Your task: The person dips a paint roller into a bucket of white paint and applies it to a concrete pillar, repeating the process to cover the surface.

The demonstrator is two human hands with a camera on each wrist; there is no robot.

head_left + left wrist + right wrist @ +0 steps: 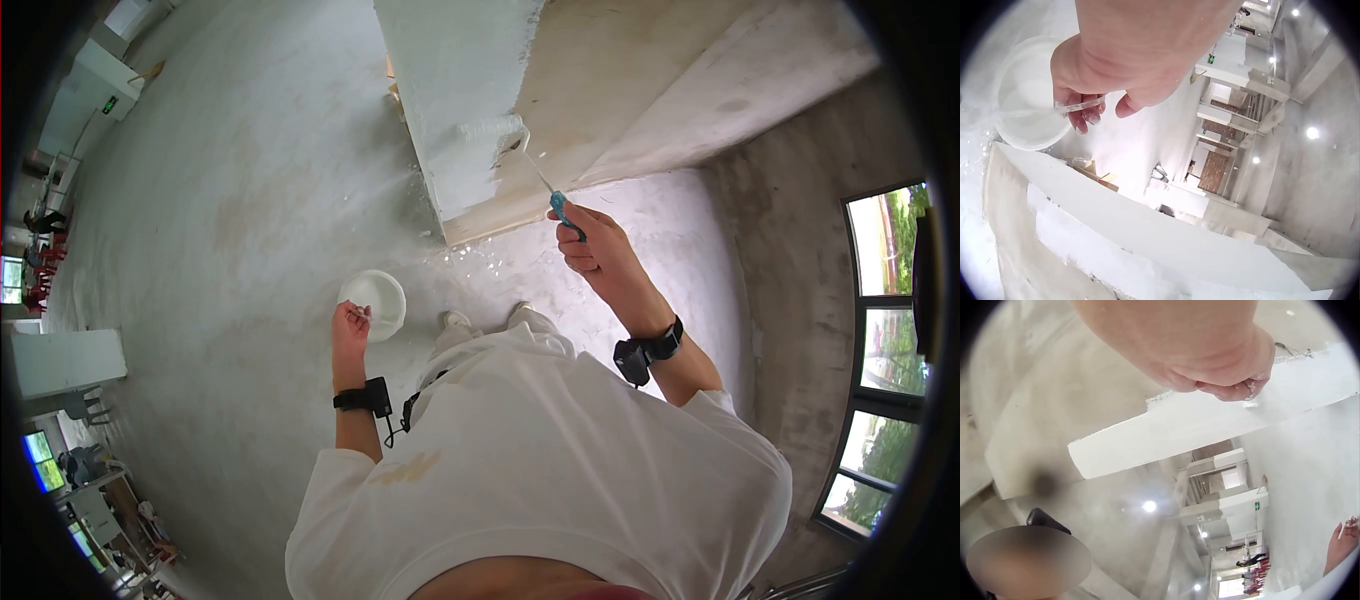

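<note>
In the head view the right hand [597,250] grips the blue handle [560,205] of a paint roller, whose white sleeve [490,127] lies against the wall [580,110] at the border of white paint and bare surface. The left hand [352,328] holds the bucket's thin handle; the white bucket [388,290] hangs or stands below it, which I cannot tell. From the left wrist, fingers [1077,112] curl round that handle beside the bucket [1029,134]. The right wrist view shows the right hand [1210,356] from behind, with its roller hidden.
White spots [480,262] dot the floor near the wall's lower corner and the person's shoes [455,319]. Windows [890,340] line the right side. Cardboard [1100,178] lies behind the wall's edge. Red chairs [42,268] and a white block [70,360] are far left.
</note>
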